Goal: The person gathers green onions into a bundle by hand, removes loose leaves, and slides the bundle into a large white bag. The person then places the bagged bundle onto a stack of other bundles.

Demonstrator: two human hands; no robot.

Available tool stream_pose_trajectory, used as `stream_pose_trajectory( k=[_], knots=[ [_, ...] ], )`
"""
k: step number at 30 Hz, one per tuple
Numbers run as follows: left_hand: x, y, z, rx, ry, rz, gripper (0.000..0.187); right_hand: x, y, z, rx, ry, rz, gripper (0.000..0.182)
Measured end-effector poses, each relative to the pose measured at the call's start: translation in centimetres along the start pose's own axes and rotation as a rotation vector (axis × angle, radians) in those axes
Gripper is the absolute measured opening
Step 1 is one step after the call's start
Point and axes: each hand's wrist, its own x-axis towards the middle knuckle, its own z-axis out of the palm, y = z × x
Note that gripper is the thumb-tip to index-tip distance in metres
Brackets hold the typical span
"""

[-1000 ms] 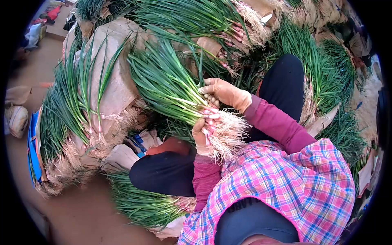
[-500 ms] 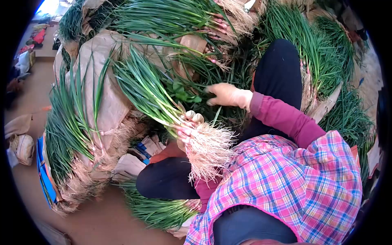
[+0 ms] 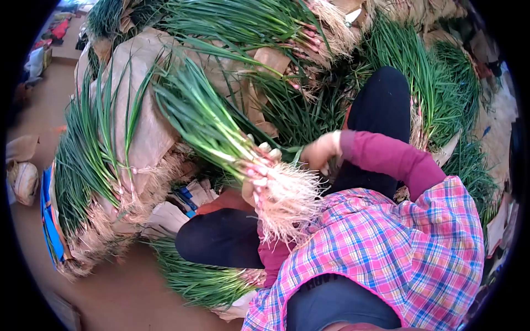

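My left hand (image 3: 249, 190) is closed round a bunch of green garlic (image 3: 251, 160), with pale fingertips showing at the pink-white stem bases. Its long leaves point up and left, and a thick tuft of pale roots (image 3: 290, 201) hangs toward my lap. Most of that hand is hidden behind the stems. Just right of the bunch is my right hand (image 3: 321, 151), smeared by motion, its fingers near a stray green leaf (image 3: 296, 157). Whether it holds anything cannot be made out. Loose green leaves (image 3: 301, 113) lie beyond both hands.
Several more garlic bunches lie around me: a row on the left (image 3: 94, 171), a large pile at the top (image 3: 237, 25), others on the right (image 3: 425, 77) and one by my knee (image 3: 204, 276). Tan sacking (image 3: 143, 66) lies under some. Brown floor (image 3: 132, 298) shows at lower left.
My right hand has drawn back from the loose leaves, down and right, beside the held bunch. The broad-leaved sprig seen behind the bunch no longer shows. My left hand keeps its hold.
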Motion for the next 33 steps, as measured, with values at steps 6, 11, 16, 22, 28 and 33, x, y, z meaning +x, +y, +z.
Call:
stream_pose_trajectory(
  k=[6,11,16,22,28,33],
  knots=[
    [0.3,-2.3,-1.1,0.164,-0.066,0.132,0.074,-3.9,2.1,-10.9,-0.176,1.521,0.221,0.027],
    [0.5,-2.6,-0.3,0.165,0.061,0.125,0.07,-5.2,1.0,-10.7,0.458,1.073,-0.363,0.026],
    [0.1,-3.3,0.0,0.139,0.269,-0.009,0.042,-5.2,-4.4,-2.2,0.797,0.747,-0.492,0.022],
    [-1.2,-1.9,-2.2,0.138,0.214,-0.06,0.036,-2.0,-6.3,-1.6,0.918,1.015,-0.533,0.014],
    [-0.7,-2.3,1.5,0.242,0.187,0.042,0.06,-1.0,-5.3,-4.6,1.061,1.313,-0.637,0.019],
    [-0.9,1.5,1.0,0.044,-0.345,-0.031,0.062,8.6,0.3,-1.0,-0.587,1.277,0.166,0.013]
  ],
)
